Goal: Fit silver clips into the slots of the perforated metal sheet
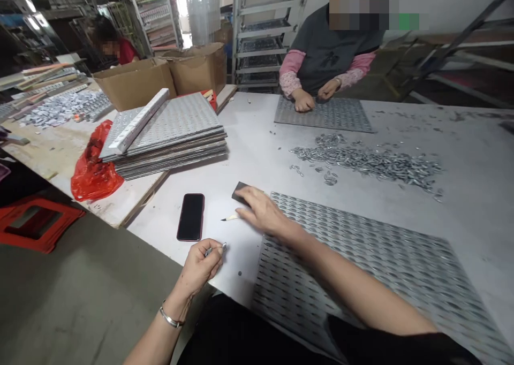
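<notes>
My left hand point(204, 262) is closed near the table's front edge, holding small silvery leaf-shaped pieces point(224, 245) that poke out at the fingertips. My right hand point(261, 210) reaches across to a dark flat block point(240, 187), its fingers over the block and its thumb spread apart. Beneath the thumb lies a pale stick with a dark pointed tip point(228, 218), its other end hidden. Under my right forearm is a large panel point(361, 252) with rows of leaf-shaped slots or pieces. A black phone point(190, 217) lies left of both hands.
Loose silvery pieces point(373, 161) lie heaped beyond my panel. Across the white table point(249, 135), a co-worker's hands point(311, 98) are over another panel point(341, 116). Stacked panels point(172, 135), a red plastic bag point(94, 169) and cardboard boxes point(136, 81) stand left; a red stool point(36, 223) is below.
</notes>
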Available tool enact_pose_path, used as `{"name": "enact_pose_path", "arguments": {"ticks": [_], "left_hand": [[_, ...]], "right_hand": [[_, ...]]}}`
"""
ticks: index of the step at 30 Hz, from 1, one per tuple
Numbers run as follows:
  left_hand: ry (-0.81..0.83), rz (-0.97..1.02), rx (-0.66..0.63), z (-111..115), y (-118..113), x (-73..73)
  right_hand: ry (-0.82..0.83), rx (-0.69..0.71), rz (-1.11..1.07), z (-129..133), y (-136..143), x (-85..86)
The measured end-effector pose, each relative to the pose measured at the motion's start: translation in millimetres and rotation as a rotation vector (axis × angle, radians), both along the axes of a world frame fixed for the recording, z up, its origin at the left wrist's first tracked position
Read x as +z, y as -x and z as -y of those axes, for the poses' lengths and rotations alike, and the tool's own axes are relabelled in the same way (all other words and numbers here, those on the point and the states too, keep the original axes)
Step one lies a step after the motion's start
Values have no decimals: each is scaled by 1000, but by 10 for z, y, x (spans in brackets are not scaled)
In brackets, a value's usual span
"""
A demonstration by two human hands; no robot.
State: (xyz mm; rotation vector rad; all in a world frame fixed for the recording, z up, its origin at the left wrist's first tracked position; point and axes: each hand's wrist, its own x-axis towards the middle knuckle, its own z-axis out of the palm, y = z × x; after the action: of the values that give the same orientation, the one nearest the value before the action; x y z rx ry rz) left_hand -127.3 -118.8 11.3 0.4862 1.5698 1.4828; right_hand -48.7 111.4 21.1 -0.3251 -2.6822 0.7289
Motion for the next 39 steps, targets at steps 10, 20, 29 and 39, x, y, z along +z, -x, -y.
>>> {"name": "enact_pose_path", "arguments": {"ticks": [10,20,29,39], "left_hand": [[99,-10,-498,-383,-563,60],[207,277,-627,-846,-1179,19],[229,303,-530,-766,-1039,-21],[196,353,-473,-663,-797,-109]], "right_hand": [[1061,-308,-170,1037,-1379,-22],[610,-955,-256,782,-2388,-410],[180,-965,-106,458,-1746,-575],[254,-930,-115,481,-1567,-575]]}}
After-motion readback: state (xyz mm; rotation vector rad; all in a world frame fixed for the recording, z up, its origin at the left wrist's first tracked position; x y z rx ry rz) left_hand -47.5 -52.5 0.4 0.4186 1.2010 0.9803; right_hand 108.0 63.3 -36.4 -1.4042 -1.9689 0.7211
